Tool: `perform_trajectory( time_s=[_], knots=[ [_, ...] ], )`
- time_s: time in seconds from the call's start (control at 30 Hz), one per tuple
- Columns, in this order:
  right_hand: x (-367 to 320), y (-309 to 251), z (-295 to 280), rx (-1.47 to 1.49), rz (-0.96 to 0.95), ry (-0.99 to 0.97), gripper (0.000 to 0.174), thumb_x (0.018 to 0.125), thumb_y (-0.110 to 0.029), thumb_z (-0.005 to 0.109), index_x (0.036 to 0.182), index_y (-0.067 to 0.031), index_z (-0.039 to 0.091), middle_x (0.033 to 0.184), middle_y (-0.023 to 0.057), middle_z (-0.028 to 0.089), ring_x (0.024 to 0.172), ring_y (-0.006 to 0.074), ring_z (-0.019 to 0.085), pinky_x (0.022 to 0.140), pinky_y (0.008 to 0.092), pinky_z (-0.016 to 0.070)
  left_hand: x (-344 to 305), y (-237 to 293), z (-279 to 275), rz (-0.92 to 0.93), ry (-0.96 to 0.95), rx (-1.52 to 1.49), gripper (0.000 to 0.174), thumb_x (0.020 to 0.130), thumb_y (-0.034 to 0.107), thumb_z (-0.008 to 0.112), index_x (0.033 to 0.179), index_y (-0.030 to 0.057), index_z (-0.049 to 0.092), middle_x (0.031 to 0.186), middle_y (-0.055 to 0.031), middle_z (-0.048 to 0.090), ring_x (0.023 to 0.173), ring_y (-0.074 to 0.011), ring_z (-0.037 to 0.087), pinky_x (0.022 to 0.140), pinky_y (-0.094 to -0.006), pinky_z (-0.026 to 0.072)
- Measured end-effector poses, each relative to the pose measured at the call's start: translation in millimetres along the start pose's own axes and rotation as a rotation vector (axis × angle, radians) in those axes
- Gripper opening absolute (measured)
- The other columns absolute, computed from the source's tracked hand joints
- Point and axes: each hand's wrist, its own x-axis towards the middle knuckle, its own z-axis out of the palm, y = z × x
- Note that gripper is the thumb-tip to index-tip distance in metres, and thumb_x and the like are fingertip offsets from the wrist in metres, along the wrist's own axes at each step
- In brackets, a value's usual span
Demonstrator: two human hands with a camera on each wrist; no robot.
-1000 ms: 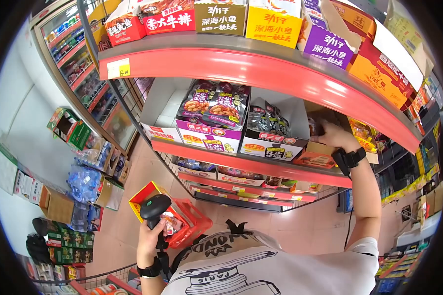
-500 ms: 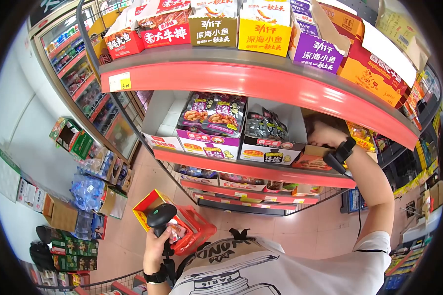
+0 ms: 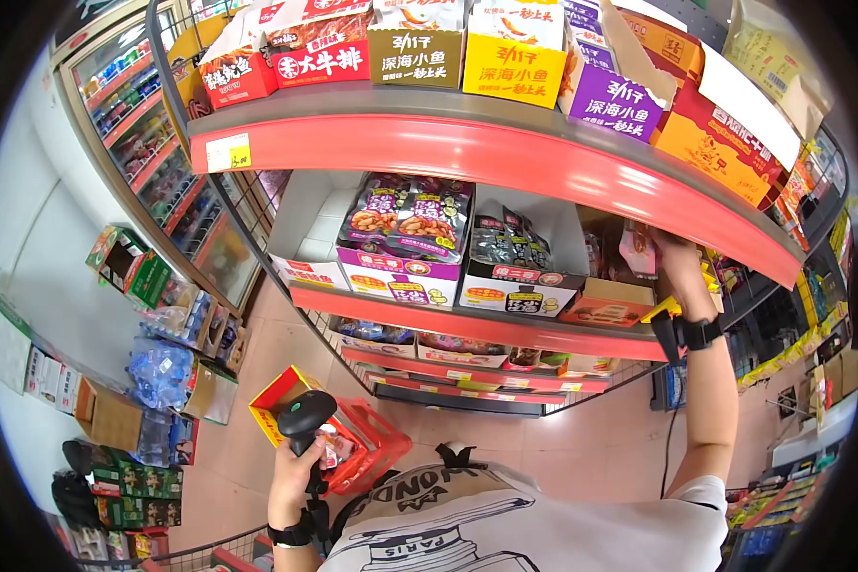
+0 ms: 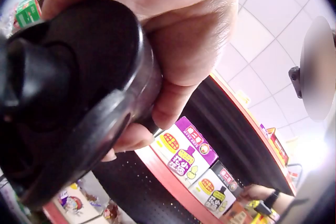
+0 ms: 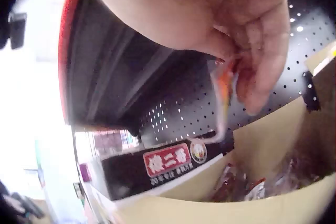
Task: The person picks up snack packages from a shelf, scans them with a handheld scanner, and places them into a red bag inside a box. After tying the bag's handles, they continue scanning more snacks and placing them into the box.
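Observation:
My left hand point(image 3: 292, 477) grips the handle of a black barcode scanner point(image 3: 305, 416), its head pointing up and away from me. The scanner's dark underside point(image 4: 89, 50) fills much of the left wrist view. On the second shelf, my right hand point(image 3: 679, 265) pinches a small pinkish snack packet point(image 3: 638, 250) by its edge. In the right wrist view the clear, orange-marked packet point(image 5: 224, 90) hangs from thumb and fingers above an open cardboard box point(image 5: 278, 132). More wrapped packets point(image 5: 257, 187) lie inside that box.
Boxes of black snack bags point(image 3: 513, 244) and purple bags point(image 3: 405, 221) stand left of my right hand. The upper shelf's red edge point(image 3: 467, 143) overhangs it. Below, beside the scanner, are a red basket point(image 3: 383, 440) and a yellow-red box point(image 3: 278, 393). Water bottles point(image 3: 160, 374) stand at left.
My right hand was down inside the cardboard box; it has come up and to the right with a packet in its fingers. The left hand still holds the scanner.

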Motion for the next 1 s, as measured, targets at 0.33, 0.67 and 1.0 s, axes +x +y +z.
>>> perform_trajectory(
  time_s=[0.33,0.67,1.0],
  knots=[
    [-121.3,-84.3,65.4,1.292,0.372,-0.843,0.017,0.084,-0.022,0.055,0.086,-0.0061,0.049,0.077,0.0073,0.053,0.076,0.0192,0.055,0.072,0.0342,0.0439,-4.8,16.7,4.4,0.018,-0.015,-0.032,0.019,0.083,0.010,0.064,0.097,0.0002,0.055,0.069,-0.0019,0.056,0.058,-0.0091,0.052,0.055,-0.0223,0.0427],
    [-173.3,-107.0,219.9,1.539,0.556,-1.454,0.025,0.091,-0.023,0.045,0.069,-0.0140,0.038,0.066,-0.0003,0.041,0.065,0.0128,0.045,0.075,0.0305,0.0390,-23.1,48.9,0.7,0.131,-0.099,-0.039,0.019,0.084,0.015,0.065,0.096,0.0007,0.058,0.073,-0.0020,0.059,0.060,-0.0077,0.053,0.055,-0.0219,0.0430],
    [-206.2,-125.6,288.9,1.534,0.417,-1.684,0.028,0.088,-0.022,0.052,0.063,-0.0156,0.042,0.071,0.0025,0.048,0.070,0.0148,0.046,0.077,0.0282,0.0391,-38.3,55.9,5.5,0.152,-0.129,0.022,0.022,0.085,0.015,0.066,0.101,0.0033,0.058,0.069,0.0019,0.055,0.060,-0.0057,0.050,0.055,-0.0225,0.0423]
  ],
)
